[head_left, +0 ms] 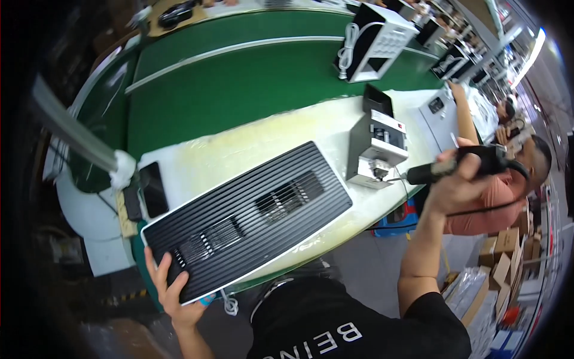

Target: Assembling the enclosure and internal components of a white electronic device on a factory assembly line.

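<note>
A long appliance with a black ribbed grille front [257,224] and a white rim lies slantwise on the worktable. My left hand [173,290] grips its near left corner, fingers spread over the ribs. In my right hand [457,188], wrapped round its body, is a black electric screwdriver [421,174] with a cord. Its bit points left, at the front of a small grey-and-white screw feeder [382,140]. Whether the bit touches a screw there is too small to tell.
A phone [154,189] lies left of the appliance, near a power strip [127,215]. Beyond the pale mat runs a green conveyor [239,78] carrying a white-and-black unit [379,45] with a coiled cord. A co-worker [496,197] sits at the right, near stacked cartons [505,248].
</note>
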Demonstrator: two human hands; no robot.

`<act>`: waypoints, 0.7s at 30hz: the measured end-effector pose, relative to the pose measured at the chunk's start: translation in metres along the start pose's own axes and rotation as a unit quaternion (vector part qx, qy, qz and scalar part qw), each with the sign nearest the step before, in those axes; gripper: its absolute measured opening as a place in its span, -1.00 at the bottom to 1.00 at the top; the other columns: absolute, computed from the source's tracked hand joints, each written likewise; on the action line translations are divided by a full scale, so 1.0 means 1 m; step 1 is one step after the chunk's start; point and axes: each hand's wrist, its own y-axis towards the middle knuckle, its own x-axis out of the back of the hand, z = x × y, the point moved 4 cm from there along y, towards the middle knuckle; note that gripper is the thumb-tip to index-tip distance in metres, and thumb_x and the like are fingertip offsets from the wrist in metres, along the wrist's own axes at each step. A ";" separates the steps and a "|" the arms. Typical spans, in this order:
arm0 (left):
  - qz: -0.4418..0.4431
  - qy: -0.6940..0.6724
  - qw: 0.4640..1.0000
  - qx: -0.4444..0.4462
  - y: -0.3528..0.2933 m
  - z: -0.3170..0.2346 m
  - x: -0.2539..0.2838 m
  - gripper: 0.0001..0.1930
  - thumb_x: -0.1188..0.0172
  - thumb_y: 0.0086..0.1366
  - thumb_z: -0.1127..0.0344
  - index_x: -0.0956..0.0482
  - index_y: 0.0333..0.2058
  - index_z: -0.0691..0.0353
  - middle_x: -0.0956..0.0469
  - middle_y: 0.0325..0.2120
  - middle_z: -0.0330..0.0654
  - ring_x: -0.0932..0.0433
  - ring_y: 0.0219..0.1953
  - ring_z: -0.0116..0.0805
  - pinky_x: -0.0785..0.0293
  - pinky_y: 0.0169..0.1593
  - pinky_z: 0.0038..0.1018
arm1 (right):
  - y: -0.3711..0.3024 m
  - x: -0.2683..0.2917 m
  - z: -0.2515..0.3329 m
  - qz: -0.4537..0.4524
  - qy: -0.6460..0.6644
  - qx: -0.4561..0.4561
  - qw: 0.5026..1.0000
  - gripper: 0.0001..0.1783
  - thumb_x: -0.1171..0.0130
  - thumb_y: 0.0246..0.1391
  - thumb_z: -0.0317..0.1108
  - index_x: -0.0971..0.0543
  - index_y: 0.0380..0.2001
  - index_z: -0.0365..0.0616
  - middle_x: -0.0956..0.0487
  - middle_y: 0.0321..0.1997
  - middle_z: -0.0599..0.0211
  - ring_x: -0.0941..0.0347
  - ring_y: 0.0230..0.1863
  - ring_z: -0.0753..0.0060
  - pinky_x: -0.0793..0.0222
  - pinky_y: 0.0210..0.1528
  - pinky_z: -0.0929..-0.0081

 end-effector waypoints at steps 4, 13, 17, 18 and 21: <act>0.017 0.054 0.998 0.027 0.007 -0.017 -0.015 -0.44 -0.24 0.12 -0.18 -0.42 -0.05 0.07 -0.29 0.17 0.01 -0.08 0.27 0.35 -0.06 0.23 0.19 | -0.019 0.015 -0.050 -0.023 0.056 0.023 0.998 -0.40 -0.15 0.16 -0.16 -0.07 0.05 -0.17 -0.52 -0.25 0.04 -0.43 -0.62 0.44 -0.37 -0.59 0.58; 0.003 0.117 0.991 0.070 0.039 -0.070 -0.074 -0.47 -0.24 0.18 -0.03 -0.39 -0.08 0.29 -0.27 0.16 0.13 -0.02 0.29 0.32 0.03 0.27 0.16 | -0.038 0.011 -0.088 0.045 0.058 0.013 0.997 -0.44 0.01 0.23 -0.01 -0.10 0.01 -0.20 -0.50 -0.24 0.03 -0.42 -0.62 0.41 -0.35 -0.58 0.58; 0.010 0.076 0.996 0.054 0.053 -0.078 -0.090 -0.45 -0.28 0.15 0.03 -0.42 -0.04 0.32 -0.26 0.16 0.17 -0.02 0.28 0.37 0.02 0.25 0.17 | -0.037 -0.003 -0.058 0.066 0.071 -0.028 0.995 -0.48 0.03 0.23 -0.05 -0.14 0.03 -0.22 -0.51 -0.25 0.00 -0.39 -0.66 0.44 -0.33 -0.61 0.59; 0.021 0.069 0.996 0.045 0.053 -0.078 -0.088 -0.44 -0.27 0.15 0.02 -0.42 -0.03 0.34 -0.27 0.16 0.18 -0.04 0.27 0.39 0.00 0.24 0.17 | -0.036 -0.008 -0.044 0.072 0.087 -0.043 0.993 -0.48 0.05 0.24 -0.06 -0.14 0.04 -0.23 -0.52 -0.24 -0.01 -0.39 -0.66 0.44 -0.32 -0.62 0.60; 0.018 0.006 1.000 0.003 0.044 -0.054 -0.075 -0.45 -0.23 0.17 -0.01 -0.48 -0.05 0.37 -0.39 0.08 0.18 -0.18 0.21 0.40 -0.11 0.22 0.11 | -0.025 -0.026 0.007 0.100 0.143 -0.056 0.983 -0.39 0.05 0.23 0.04 -0.14 0.11 -0.21 -0.53 -0.19 -0.05 -0.41 -0.67 0.44 -0.33 -0.65 0.59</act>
